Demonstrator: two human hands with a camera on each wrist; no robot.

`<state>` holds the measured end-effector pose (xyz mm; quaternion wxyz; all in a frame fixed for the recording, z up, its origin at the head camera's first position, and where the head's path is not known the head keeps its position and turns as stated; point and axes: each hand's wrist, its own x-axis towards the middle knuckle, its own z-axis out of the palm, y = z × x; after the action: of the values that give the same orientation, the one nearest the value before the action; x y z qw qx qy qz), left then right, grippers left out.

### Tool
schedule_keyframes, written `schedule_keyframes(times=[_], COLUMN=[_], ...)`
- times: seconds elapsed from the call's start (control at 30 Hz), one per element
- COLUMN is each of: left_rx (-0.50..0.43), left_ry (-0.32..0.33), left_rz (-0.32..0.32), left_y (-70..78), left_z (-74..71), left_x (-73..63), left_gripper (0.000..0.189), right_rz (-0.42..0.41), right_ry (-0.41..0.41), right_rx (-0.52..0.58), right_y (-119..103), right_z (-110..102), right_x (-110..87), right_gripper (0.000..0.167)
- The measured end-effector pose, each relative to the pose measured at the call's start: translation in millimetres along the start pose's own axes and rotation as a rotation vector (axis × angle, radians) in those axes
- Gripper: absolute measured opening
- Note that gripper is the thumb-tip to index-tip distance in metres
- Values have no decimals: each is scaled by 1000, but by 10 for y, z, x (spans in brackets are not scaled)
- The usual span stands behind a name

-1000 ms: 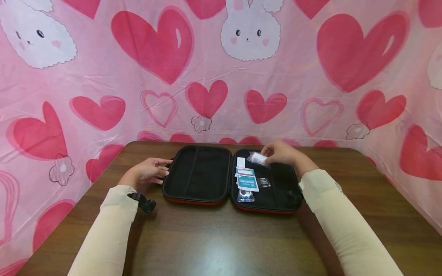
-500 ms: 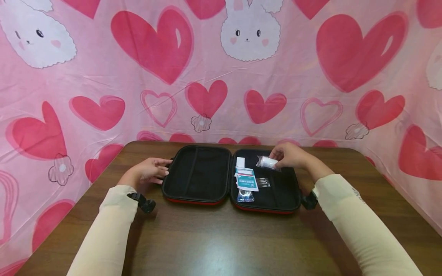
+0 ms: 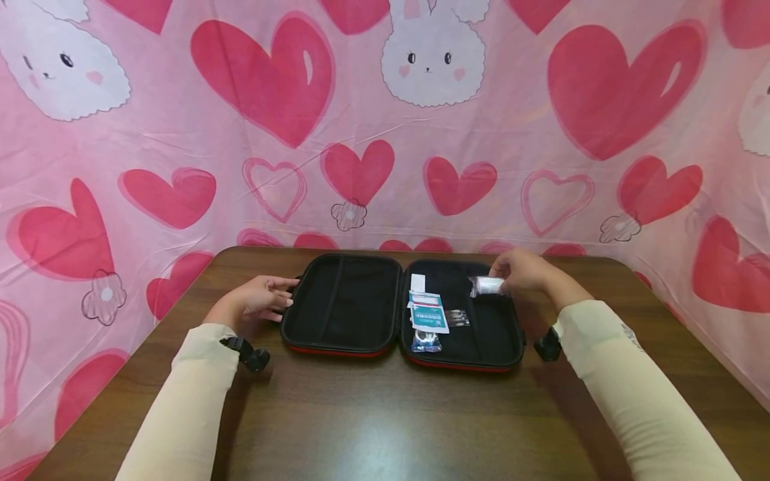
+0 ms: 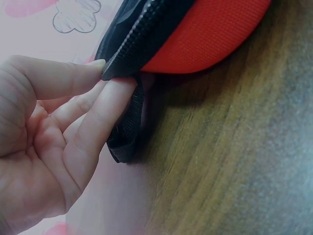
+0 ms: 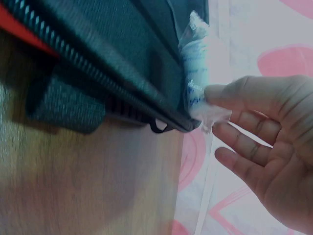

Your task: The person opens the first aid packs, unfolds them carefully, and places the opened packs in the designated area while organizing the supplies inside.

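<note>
A black zip case with red outer sides lies open flat on the table. My left hand is at its left edge; in the left wrist view the thumb and a finger pinch the zippered rim. By the far right corner, my right hand pinches the end of a plastic-wrapped bandage roll over the case's right half. The right wrist view shows the thumb against the roll, with blue print on the wrapper; the index fingertip is hidden.
In the right half are a teal-and-white packet, a small white packet, a clear packet of thin sticks and a blue-and-clear packet. Black straps show at both outer sides. The brown wooden table meets a pink heart-patterned cloth behind.
My right hand has carried the bandage roll rightward across the case's right half, from beside the small white packet to the far right corner. The left hand has stayed at the left edge.
</note>
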<state>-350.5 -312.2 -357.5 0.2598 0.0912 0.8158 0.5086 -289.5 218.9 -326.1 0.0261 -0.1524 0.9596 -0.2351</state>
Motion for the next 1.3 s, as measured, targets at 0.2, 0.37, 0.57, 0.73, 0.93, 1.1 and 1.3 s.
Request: schedule_keyframes(times=[0.2, 0.37, 0.57, 0.73, 0.93, 1.1, 1.3], left_rx=[-4, 0, 10, 5, 6, 7, -5], left_ry=[6, 9, 7, 10, 11, 5, 3], left_rz=[-3, -2, 4, 3, -1, 3, 3], left_y=[-16, -23, -18, -11, -10, -24, -22], left_z=[-8, -11, -14, -6, -5, -9, -16], left_x=[14, 19, 4, 6, 9, 17, 10], left_gripper=[62, 62, 62, 61, 61, 61, 62], right_rz=[8, -55, -93, -54, 45, 36, 74], right_ry=[-7, 8, 39, 22, -22, -40, -14], right_rx=[-61, -197, -225, -88, 66, 129, 89], right_y=[21, -45, -68, -37, -12, -43, -58], right_z=[-10, 6, 114, 205, 267, 301, 277], right_x=[22, 93, 219, 281, 313, 354, 367], right_gripper=[16, 10, 10, 13, 18, 25, 33])
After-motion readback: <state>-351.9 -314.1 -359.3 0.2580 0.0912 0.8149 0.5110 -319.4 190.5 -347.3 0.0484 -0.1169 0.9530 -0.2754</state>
